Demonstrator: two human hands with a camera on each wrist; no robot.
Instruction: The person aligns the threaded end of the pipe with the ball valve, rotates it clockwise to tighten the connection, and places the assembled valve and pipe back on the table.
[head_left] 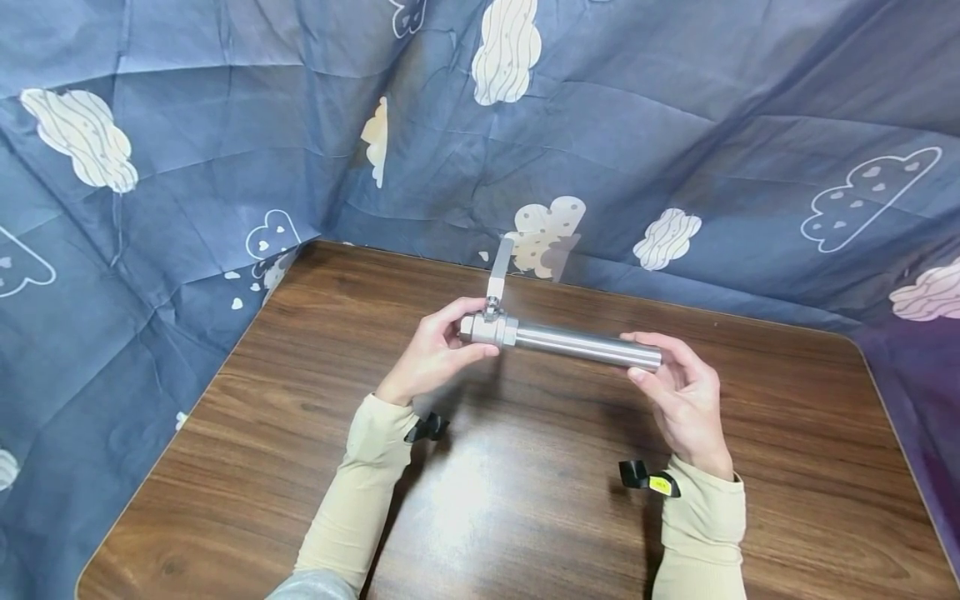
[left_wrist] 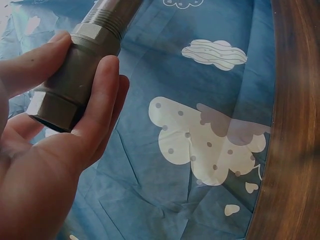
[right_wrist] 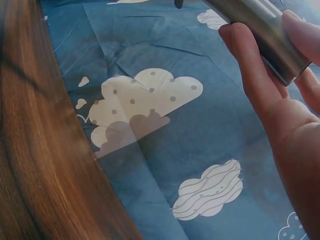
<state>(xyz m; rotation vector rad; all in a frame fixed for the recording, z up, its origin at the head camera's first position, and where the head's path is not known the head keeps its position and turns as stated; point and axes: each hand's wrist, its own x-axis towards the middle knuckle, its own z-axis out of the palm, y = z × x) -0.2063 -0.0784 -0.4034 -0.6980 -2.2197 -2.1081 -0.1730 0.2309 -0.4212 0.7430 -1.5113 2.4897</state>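
Well, valve: left hand, fingers clamped round it; lever at its twelve.
Pipe: at valve's three; right hand, fingers pinching end.

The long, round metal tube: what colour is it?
The long, round metal tube is shiny silver-grey, clearest in the head view.
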